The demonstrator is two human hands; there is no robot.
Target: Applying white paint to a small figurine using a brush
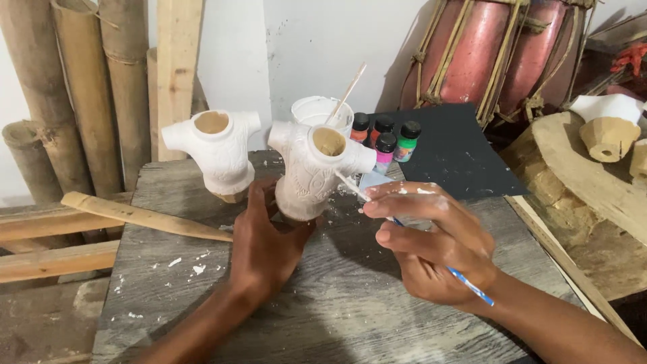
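The white torso figure (311, 168) stands near the counter's (350, 303) far edge, left hand (264, 243) fingers closed around its base. Right hand (431, 236) fingers pinch a thin brush (404, 226), tip at its side. A push could tip it into the second torso (219, 152) or the 5 paint bottles (385, 138) just behind.

Behind the held torso (311, 172) stood the cup (322, 111); second torso (219, 149) left, bottles (385, 137) right (behind too).

My one head camera looks steeply down and forward, close over the table (350, 296), toward the wall.
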